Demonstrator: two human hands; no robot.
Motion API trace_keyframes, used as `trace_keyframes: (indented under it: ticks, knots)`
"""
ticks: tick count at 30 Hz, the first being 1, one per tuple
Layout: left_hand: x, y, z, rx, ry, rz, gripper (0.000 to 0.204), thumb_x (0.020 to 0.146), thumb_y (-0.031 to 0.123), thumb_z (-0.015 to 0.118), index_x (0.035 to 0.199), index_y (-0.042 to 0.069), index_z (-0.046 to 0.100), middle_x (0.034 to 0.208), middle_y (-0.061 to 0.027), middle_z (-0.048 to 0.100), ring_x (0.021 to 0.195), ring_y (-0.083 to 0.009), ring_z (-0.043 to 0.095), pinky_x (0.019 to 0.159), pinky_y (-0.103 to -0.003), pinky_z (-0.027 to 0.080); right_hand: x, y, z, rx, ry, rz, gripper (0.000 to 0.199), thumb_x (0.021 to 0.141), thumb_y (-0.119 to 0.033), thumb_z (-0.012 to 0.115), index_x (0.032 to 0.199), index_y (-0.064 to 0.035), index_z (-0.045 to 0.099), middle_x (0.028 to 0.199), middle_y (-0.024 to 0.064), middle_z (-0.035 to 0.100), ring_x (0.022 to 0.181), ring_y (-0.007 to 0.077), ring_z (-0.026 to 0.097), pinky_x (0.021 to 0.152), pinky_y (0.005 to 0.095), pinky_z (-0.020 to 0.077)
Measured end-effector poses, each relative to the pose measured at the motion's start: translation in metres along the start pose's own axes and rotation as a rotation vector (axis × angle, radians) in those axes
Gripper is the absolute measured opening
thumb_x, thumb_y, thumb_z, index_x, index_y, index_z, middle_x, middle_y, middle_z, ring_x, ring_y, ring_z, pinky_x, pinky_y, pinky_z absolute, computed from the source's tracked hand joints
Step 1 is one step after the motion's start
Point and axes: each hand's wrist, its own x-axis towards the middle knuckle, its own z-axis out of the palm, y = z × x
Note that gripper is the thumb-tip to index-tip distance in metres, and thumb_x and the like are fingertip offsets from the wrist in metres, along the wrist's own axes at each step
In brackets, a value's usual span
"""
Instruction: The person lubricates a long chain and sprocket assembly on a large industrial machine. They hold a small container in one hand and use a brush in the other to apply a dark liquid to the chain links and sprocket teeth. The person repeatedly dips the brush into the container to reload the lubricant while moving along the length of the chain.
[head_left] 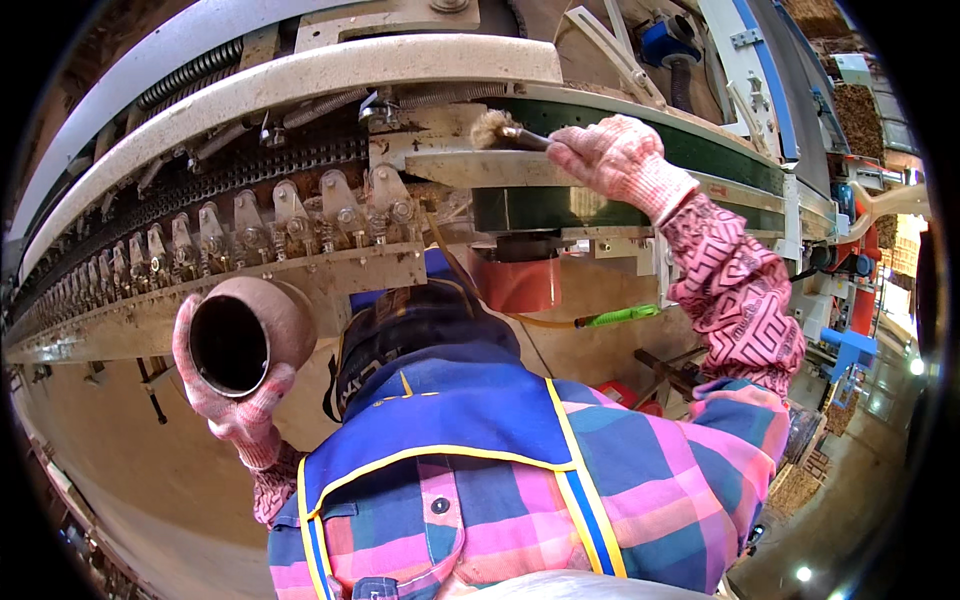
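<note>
My left hand [245,420], in a pinkish knit glove, is wrapped round a dusty metal can [290,325]. The can's round mouth faces up and its inside is dark; what it holds cannot be made out. In my gloved right hand [615,165] is a brush [520,136] with a dark handle and pale, bushy bristles. Its bristle end points left, over the machine's metal rail [520,168] and close to the end of the roller row; whether it touches is unclear. Beside the can runs a row of roller brackets [290,215] with a chain [310,155] behind them.
A pale curved guard [330,62] arches above the chain. Green belt track [690,145] extends to the right. Below it sit a reddish cylinder [520,282] and a hose with a bright green fitting [618,316]. A blue motor [670,42] stands at the back.
</note>
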Motion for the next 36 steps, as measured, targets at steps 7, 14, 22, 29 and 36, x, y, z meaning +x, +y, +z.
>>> trace_keyframes:
  ticks: [7,14,22,29,36]
  knots:
    - [-0.017,0.015,-0.005,0.025,0.021,-0.028,0.101,0.062,0.036,0.08,0.15,-0.001,0.047,0.143,-0.0143,0.057,0.132,-0.0285,0.053,0.116,-0.042,0.038,0.02,-0.019,0.042,-0.023,0.358,0.156,0.037,0.105,-0.046,0.047,0.109,-0.0158,0.069,0.072,0.0124,0.071,0.07,0.032,0.072,0.063,0.0468,0.0567]
    - [-0.02,0.019,-0.005,0.029,0.053,-0.021,0.102,0.061,0.037,0.081,0.15,-0.001,0.047,0.143,-0.0147,0.056,0.132,-0.0288,0.053,0.116,-0.043,0.038,0.012,-0.012,0.018,-0.063,0.15,0.007,0.035,0.104,-0.045,0.05,0.114,-0.0191,0.07,0.071,0.0099,0.071,0.068,0.0331,0.071,0.059,0.0483,0.0558]
    - [-0.006,0.015,0.004,-0.005,0.048,0.009,0.103,0.061,0.038,0.082,0.15,-0.002,0.047,0.143,-0.015,0.056,0.132,-0.029,0.053,0.116,-0.044,0.039,0.003,0.02,0.048,0.022,0.751,-0.048,0.025,0.098,-0.042,0.062,0.1,-0.0195,0.073,0.065,0.006,0.067,0.06,0.0265,0.069,0.057,0.04,0.0547]
    - [-0.003,0.009,0.01,0.031,0.129,-0.043,0.105,0.055,0.036,0.077,0.149,-0.001,0.048,0.146,-0.016,0.054,0.135,-0.0324,0.051,0.118,-0.046,0.036,-0.068,0.056,0.048,0.858,0.547,0.266,0.031,0.097,-0.025,0.073,0.122,-0.0075,0.075,0.108,0.0131,0.077,0.094,0.0213,0.072,0.085,0.0318,0.0559]
    - [0.004,0.002,0.005,0.055,0.116,0.002,0.107,0.055,0.039,0.078,0.149,-0.002,0.047,0.147,-0.0175,0.053,0.137,-0.0335,0.05,0.118,-0.047,0.036,-0.058,0.074,0.041,0.984,0.422,0.139,0.028,0.094,-0.022,0.075,0.119,-0.008,0.076,0.102,0.0139,0.077,0.092,0.0239,0.074,0.083,0.0337,0.0564]
